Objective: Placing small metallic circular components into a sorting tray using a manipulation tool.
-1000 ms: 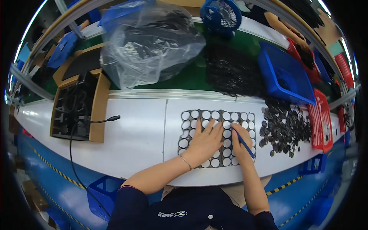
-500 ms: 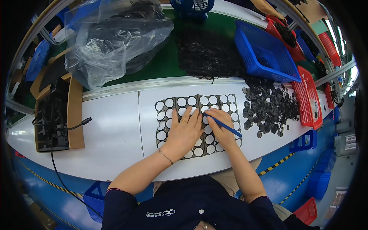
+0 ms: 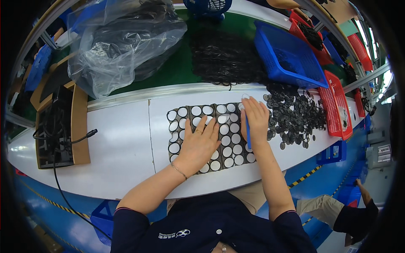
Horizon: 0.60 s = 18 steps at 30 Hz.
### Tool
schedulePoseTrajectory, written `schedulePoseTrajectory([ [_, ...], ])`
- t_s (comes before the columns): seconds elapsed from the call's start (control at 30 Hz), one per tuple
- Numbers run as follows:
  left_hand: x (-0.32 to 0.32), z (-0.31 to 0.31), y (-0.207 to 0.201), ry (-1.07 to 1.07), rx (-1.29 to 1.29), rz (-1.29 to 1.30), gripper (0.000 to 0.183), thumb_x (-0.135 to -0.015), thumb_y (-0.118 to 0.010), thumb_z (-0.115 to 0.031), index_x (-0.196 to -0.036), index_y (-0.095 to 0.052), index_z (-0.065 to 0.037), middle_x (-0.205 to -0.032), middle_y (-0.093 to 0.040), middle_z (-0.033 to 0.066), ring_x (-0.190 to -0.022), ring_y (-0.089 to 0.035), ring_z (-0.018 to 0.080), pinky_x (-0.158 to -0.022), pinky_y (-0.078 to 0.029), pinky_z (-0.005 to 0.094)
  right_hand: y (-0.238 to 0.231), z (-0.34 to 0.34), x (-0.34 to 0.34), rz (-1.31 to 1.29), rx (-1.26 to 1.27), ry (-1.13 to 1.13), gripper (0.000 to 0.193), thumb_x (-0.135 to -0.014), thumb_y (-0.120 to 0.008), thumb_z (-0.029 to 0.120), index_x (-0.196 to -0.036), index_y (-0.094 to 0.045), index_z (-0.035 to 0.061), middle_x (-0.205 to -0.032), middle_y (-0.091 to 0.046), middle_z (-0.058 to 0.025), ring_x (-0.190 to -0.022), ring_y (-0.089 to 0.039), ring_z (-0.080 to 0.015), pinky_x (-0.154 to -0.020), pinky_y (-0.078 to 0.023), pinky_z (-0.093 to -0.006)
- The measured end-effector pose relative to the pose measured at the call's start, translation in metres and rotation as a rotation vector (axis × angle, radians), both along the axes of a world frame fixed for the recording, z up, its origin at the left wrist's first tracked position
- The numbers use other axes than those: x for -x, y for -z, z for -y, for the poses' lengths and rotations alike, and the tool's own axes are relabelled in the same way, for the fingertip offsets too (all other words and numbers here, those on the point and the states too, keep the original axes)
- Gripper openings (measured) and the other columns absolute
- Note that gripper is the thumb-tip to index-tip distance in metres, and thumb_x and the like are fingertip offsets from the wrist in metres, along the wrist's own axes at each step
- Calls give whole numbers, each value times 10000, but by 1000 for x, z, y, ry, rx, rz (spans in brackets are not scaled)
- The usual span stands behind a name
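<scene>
A dark tray-like panel [image 3: 171,148] with rows of round, white-faced cells lies on the white tabletop before me. My left hand [image 3: 196,144] rests flat on its middle, fingers stretched and spread, covering several white discs. At the panel's right far corner is my right hand [image 3: 256,119], closed around a slim blue pen-like tool [image 3: 248,134] that points toward me. Beside those fingertips shows a small, clear round piece [image 3: 245,96]; whether they touch it I cannot tell. Some white discs are hidden under both hands.
Loose black discs [image 3: 295,116] are heaped to the right, beside a red basket [image 3: 335,105]. Behind stand a blue basket [image 3: 291,59], flattened black bags [image 3: 225,59] and a large clear plastic bag [image 3: 126,46]. A carton [image 3: 82,126] with a black cabled device sits left. Someone [image 3: 350,213] is at lower right.
My right hand has moved right and away from me, off the panel's middle, and the blue tool has swung more upright. My left hand stays flat. A person has appeared at lower right.
</scene>
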<state>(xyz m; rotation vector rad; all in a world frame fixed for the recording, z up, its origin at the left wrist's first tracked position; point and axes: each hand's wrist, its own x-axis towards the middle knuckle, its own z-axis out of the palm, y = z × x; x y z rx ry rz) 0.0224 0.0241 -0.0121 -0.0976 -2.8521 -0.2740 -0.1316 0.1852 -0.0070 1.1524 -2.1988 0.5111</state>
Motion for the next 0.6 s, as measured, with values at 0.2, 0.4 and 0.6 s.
schedulePoseTrajectory([
  [0.2,0,0,3,-4,-7,-11,508,-935,-663,-362,-1327,-631,-40,-1408,-582,104,-1373,-473,297,-1069,-364,632,9,-22,-53,793,271,-114,253,-954,-649,91,-1195,-693,28,-1185,-707,-164,-1181,-634,-332,-1089,-398,-454],
  [0.4,-2,1,2,-11,4,-4,517,-929,-671,-359,-1336,-618,-45,-1409,-582,102,-1375,-473,295,-1069,-367,629,10,-15,-79,801,167,-138,244,-976,-632,167,-1184,-727,80,-1216,-711,-137,-1239,-619,-270,-1135,-351,-474],
  [0.6,-1,1,2,-7,9,-9,526,-928,-673,-360,-1341,-613,-41,-1412,-580,106,-1376,-475,297,-1067,-371,623,12,-16,-78,795,159,-142,238,-969,-641,166,-1173,-731,83,-1200,-717,-121,-1243,-614,-259,-1138,-341,-477],
])
